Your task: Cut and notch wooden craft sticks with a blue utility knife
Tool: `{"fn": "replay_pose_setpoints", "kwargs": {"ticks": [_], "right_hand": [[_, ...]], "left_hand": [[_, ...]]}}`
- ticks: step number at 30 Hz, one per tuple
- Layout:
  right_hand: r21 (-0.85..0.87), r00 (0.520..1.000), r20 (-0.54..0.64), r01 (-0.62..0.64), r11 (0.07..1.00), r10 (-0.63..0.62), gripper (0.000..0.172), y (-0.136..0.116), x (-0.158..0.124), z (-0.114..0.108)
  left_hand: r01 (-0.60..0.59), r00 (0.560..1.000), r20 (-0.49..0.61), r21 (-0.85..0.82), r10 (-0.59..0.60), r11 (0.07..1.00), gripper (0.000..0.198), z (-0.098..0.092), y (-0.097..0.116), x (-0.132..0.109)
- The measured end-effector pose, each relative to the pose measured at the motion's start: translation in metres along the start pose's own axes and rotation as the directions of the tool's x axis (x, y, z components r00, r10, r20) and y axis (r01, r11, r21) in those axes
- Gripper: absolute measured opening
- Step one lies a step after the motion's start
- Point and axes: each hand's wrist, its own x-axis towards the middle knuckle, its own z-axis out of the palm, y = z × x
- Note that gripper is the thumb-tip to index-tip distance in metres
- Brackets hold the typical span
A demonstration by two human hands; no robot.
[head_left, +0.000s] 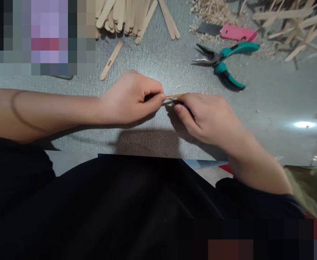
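Observation:
My left hand (132, 97) is closed, pinching one end of a thin wooden stick (174, 96) above the grey mat (153, 57). My right hand (205, 115) meets it from the right, fingers curled around a small dark tool (184, 105) with a blue part, pressed against the stick. Most of the stick and the tool are hidden by my fingers. Both hands hover just over the middle of the mat, close to my body.
Teal-handled pliers (224, 61) and a pink-handled cutter (232, 32) lie at the far right beside wood shavings (215, 12). A pile of flat wooden sticks (126, 16) sits at the top; one notched stick (111, 60) lies alone. More sticks (296, 25) are heaped top right.

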Motion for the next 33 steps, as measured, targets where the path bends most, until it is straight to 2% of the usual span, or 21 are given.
{"fn": "replay_pose_setpoints", "kwargs": {"ticks": [3,5,8,10,12,13,15,17,20,25,28,31,33], "right_hand": [[0.007,0.999,0.002,0.048,0.999,-0.048,0.06,0.007,-0.006,-0.004],[0.044,0.999,-0.048,0.025,0.999,-0.023,0.057,0.009,-0.011,-0.008],[0.254,0.989,-0.141,-0.001,0.967,0.038,0.049,0.011,-0.015,-0.007],[0.539,0.991,-0.123,0.015,0.842,0.061,0.045,0.009,-0.014,-0.001],[0.779,0.997,-0.013,-0.036,0.626,0.073,0.04,0.005,-0.01,0.005],[0.836,0.996,0.049,-0.081,0.543,0.074,0.038,0.002,-0.008,0.008],[0.859,0.986,0.143,-0.166,0.485,0.084,0.035,-0.003,-0.004,0.011],[0.835,0.977,0.18,-0.215,0.506,0.117,0.04,-0.007,-0.001,0.012],[0.829,0.969,0.187,-0.243,0.504,0.159,0.044,-0.01,0.002,0.013],[0.903,0.973,0.19,-0.227,0.365,0.135,0.031,-0.011,0.004,0.015],[0.888,0.973,0.183,-0.225,0.401,0.141,0.035,-0.011,0.003,0.014],[0.862,0.973,0.186,-0.229,0.452,0.139,0.038,-0.013,0.001,0.014],[0.886,0.973,0.189,-0.228,0.404,0.133,0.035,-0.014,0.0,0.015]], "left_hand": [[-0.019,1.0,-0.02,0.04,0.019,0.999,0.038,-0.001,-0.003,0.001],[-0.018,0.998,-0.062,0.038,0.02,0.999,0.039,-0.002,-0.005,0.002],[0.024,0.998,-0.052,-0.016,-0.025,1.0,0.038,-0.002,-0.004,0.001],[0.034,0.998,-0.057,-0.027,-0.036,0.999,0.037,-0.002,-0.002,-0.001],[0.013,0.997,-0.075,-0.014,-0.014,1.0,0.037,0.0,-0.002,-0.002],[0.004,0.997,-0.081,-0.003,-0.004,1.0,0.038,0.0,-0.002,-0.003],[-0.017,0.997,-0.079,0.028,0.019,0.999,0.039,0.002,-0.004,-0.004],[-0.042,0.996,-0.075,0.072,0.047,0.997,0.04,0.004,-0.006,-0.005],[-0.071,0.994,-0.078,0.123,0.081,0.99,0.039,0.006,-0.008,-0.007],[-0.095,0.992,-0.068,0.2,0.111,0.975,0.042,0.007,-0.008,-0.008],[-0.147,0.98,-0.089,0.27,0.177,0.952,0.046,0.007,-0.009,-0.01],[-0.219,0.964,-0.062,0.371,0.259,0.902,0.047,0.009,-0.011,-0.013],[-0.279,0.939,-0.067,0.426,0.337,0.86,0.045,0.012,-0.014,-0.014]]}}
